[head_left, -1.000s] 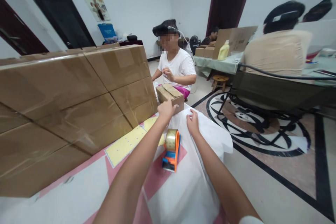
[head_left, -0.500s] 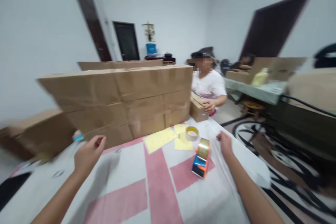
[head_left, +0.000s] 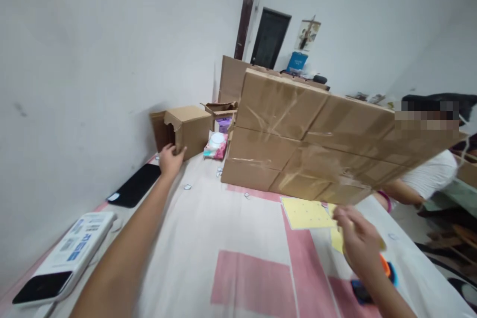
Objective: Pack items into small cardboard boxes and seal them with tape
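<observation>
Cardboard box [head_left: 188, 128], small and open on the side that faces the wall, stands at the far left end of the table [head_left: 208, 223], close against the white wall [head_left: 93, 69] and just left of a pink packet of wipes [head_left: 215, 146] and the big stack of taped cartons [head_left: 316, 139]. The left hand [head_left: 169, 160] is stretched far out to it, fingers [head_left: 178, 151] spread and curling at the box's lower near corner, touching or all but touching the cardboard; no firm hold shows yet. To take it well, the fingers should probably hook over an edge or into the open side and draw it straight back along the cloth, past the black tablet [head_left: 136, 185], without knocking the wipes. The right hand [head_left: 359, 243] hovers low at the near right, blurred, over the orange tape dispenser [head_left: 372, 283] and beside the yellow sheets [head_left: 305, 212]; its fingers look loosely bent, and whether they grip anything cannot be told. Another person's arm [head_left: 400, 194] shows behind the cartons.
</observation>
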`<state>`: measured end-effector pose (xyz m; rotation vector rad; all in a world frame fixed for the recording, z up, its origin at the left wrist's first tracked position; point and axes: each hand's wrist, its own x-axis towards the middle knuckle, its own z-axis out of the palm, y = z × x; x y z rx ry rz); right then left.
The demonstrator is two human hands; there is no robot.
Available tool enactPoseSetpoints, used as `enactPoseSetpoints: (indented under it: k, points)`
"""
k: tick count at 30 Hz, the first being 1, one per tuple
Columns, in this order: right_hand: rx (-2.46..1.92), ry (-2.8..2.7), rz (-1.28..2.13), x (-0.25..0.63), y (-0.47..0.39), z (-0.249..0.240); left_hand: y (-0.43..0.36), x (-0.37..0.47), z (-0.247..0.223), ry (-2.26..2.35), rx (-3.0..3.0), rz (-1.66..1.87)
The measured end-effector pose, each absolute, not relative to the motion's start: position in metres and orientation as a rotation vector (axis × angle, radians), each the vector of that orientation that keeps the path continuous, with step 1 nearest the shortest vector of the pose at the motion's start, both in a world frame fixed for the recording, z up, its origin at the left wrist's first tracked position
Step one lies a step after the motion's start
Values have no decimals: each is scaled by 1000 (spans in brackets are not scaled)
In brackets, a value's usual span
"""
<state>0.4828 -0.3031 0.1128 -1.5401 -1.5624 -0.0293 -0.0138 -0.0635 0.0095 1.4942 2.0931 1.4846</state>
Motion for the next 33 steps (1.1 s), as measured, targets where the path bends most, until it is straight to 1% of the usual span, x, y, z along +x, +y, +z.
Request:
enactPoseSetpoints:
  k: [2, 4, 7, 10, 12, 14, 17, 20, 23, 28, 30, 33]
  points:
    - [-1334, -1879, 45, 407, -267, 120, -56, -13, -3, 2061, 1445, 1503]
    - [-1176, -2101, 205, 331, -231, 118, -54, -11, -14, 2015, 1419, 1532]
    - [-1141, -2164, 409, 230, -168, 100, -53, -8, -23, 1932, 1429, 1563]
    - [-1440, -2098, 435, 158, -94, 79, -52, -7, -26, 1877, 1442, 1578]
    - [-1798, -1998, 359, 129, -48, 72, -51, -6, -28, 1839, 1476, 1568]
    - [-2078, -1865, 353, 114, -12, 70, -52, -4, -28, 1807, 1528, 1543]
    - [-2237, -1773, 403, 109, 16, 72, -56, 2, -24, 1792, 1617, 1484]
    - [-2291, -1768, 430, 110, 18, 77, -61, 7, -14, 1826, 1686, 1410]
    - [-2268, -1846, 406, 110, 3, 89, -67, 8, 6, 1932, 1710, 1336]
    - [-2101, -2123, 353, 121, -56, 117, -94, -12, 73, 2120, 1789, 1227]
    - [-1910, -2261, 478, 138, -93, 128, -114, -21, 105, 2180, 1837, 1199]
    - [-1536, -2256, 893, 180, -162, 135, -150, -23, 144, 2356, 1896, 1170]
